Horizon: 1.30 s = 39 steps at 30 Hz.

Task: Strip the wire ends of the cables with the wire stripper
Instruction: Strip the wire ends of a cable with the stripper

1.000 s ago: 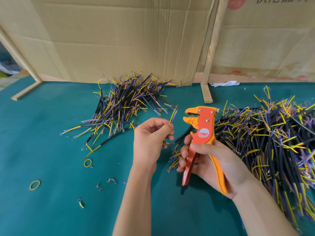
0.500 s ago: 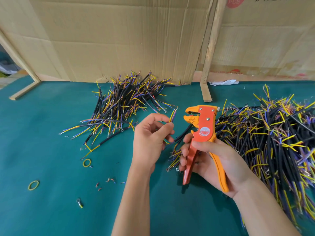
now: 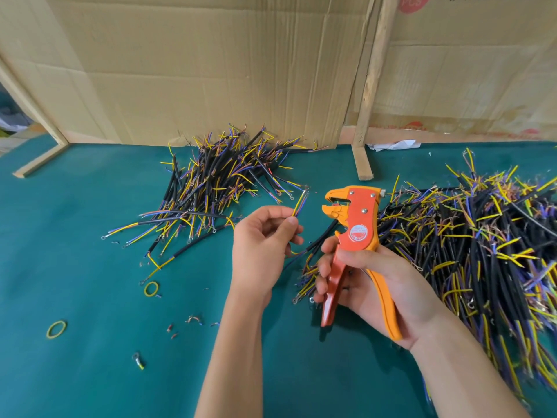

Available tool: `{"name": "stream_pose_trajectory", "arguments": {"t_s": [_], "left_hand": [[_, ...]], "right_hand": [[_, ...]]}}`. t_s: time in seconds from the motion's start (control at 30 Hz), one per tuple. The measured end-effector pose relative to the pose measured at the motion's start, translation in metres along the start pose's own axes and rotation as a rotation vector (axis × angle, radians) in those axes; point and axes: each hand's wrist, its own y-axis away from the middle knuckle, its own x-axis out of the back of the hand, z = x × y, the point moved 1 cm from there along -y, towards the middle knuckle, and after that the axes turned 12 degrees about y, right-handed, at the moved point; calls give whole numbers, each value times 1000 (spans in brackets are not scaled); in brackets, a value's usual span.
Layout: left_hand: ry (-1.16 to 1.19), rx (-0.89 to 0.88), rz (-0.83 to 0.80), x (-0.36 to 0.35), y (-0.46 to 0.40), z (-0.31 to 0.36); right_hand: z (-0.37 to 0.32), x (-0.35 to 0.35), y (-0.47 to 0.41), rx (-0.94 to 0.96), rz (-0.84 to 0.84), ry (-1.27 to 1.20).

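Left hand (image 3: pixel 259 245) pinching cable (image 3: pixel 300 203) just left of wire stripper (image 3: pixel 355 227), right hand (image 3: pixel 376 282) gripping stripper handles, jaws parted, bare green table (image 3: pixel 90 297) left of stripper

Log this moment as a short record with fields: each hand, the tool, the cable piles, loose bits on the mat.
left hand: pinches the yellow and blue wire ends of one cable, tips pointing up toward the tool
right hand: grips the wire stripper by its handles
stripper jaws: open, nothing between them yet
far pile: cables by the cardboard wall
right pile: larger heap of cables
mat: two yellow rubber bands, small insulation scraps
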Motion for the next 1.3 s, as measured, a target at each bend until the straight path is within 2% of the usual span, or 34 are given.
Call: {"name": "stream_pose_trajectory", "arguments": {"t_s": [0.2,0.3,0.4,0.47,0.53,0.6,0.67,0.7,0.8,0.87,0.93,1.0,1.07,1.13,1.3], "left_hand": [[33,30,27,-1,-1,1],[130,30,12,-1,0,4],[551,95,9,-2,-1,10],[843,126,43,-1,-2,13],[1003,131,98,1,-3,14],[1022,114,152,3,-4,14],[913,81,265,4,-4,12],[768,51,345,6,-3,10],[-79,-109,573,15,0,8],[-410,-322,554,19,2,11],[-454,-440,293,15,0,14],[-412,-321,-53,0,5,14],[-410,-204,-246,-15,12,10],[-382,-179,-287,-21,13,7],[-341,-213,-159,-17,10,4]], "right_hand": [[2,1,-1,0,-4,-11],[2,1,-1,6,-8,-5],[4,-1,-1,10,-21,41],[6,-3,1,1,-90,83],[7,-4,3,-24,-227,126],[9,-5,4,-42,-326,163],[10,-4,4,-31,-342,147],[10,-3,4,-10,-334,114],[6,5,4,76,-297,-47],[3,12,4,124,-268,-135],[0,15,4,155,-251,-179],[-1,17,3,179,-227,-199],[-2,18,2,200,-193,-211],[-3,19,2,220,-167,-223],[-6,22,1,242,-115,-183]]}}
